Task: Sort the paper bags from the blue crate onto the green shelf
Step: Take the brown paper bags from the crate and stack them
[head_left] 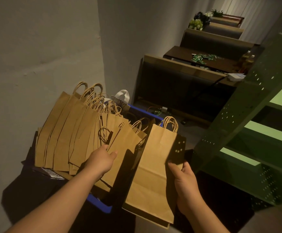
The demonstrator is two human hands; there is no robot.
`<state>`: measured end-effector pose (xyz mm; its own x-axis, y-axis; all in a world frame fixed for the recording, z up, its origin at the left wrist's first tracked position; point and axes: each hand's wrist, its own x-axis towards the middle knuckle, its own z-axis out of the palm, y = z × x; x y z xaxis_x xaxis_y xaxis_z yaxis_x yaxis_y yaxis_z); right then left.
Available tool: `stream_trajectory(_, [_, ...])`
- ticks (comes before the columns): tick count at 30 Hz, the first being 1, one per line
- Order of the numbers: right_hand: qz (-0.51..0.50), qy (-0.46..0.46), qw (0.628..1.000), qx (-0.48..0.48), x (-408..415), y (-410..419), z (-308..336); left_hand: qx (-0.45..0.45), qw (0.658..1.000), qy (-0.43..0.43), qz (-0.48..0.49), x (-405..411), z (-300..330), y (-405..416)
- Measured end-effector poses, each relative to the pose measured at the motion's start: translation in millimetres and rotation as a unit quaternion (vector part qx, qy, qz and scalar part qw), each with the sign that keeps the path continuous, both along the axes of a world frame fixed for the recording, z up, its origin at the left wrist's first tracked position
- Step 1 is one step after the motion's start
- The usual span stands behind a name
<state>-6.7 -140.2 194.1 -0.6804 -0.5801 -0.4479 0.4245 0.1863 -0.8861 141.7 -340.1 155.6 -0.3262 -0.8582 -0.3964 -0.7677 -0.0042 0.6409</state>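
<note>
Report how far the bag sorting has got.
Done: nothing that shows; the visible levels of the green shelf hold no bags. In hand: the right hand grips one flat paper bag beside the crate, while the left hand reaches into the stack of paper bags. Left: that large stack in the blue crate.

Dim indoor scene with warm, low light. Bright patches fall on the boards of the green shelf (269,130), whose perforated upright casts dotted light spots onto the held paper bag (153,174). Deep shadow lies below the blue crate (100,203). Wide-angle distortion bends the frame edges; distant furniture appears soft.
</note>
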Motion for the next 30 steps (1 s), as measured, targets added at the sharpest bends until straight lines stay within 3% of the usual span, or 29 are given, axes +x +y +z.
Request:
stream_trajectory(7, [-0.002, -0.001, 1.000, -0.028, 1, 0, -4, 0.008, 0.999, 0.025, -0.036, 11, 17, 2])
stream_trajectory(10, [0.001, -0.008, 0.999, -0.053, 1, 0, 0, -0.003, 0.996, 0.088, -0.029, 20, 33, 1])
stream_trajectory(15, [0.000, -0.026, 0.994, -0.105, 2, -2, 14, 0.109, 0.960, 0.250, 0.058, 44, 54, -9])
stream_trajectory(19, [0.014, -0.025, 0.990, -0.135, 3, -5, 26, 0.163, 0.929, 0.324, 0.072, 54, 61, -10])
stream_trajectory(30, [0.022, 0.034, 0.992, -0.116, 5, -2, 31, 0.174, 0.934, 0.312, -0.012, 28, 50, 47])
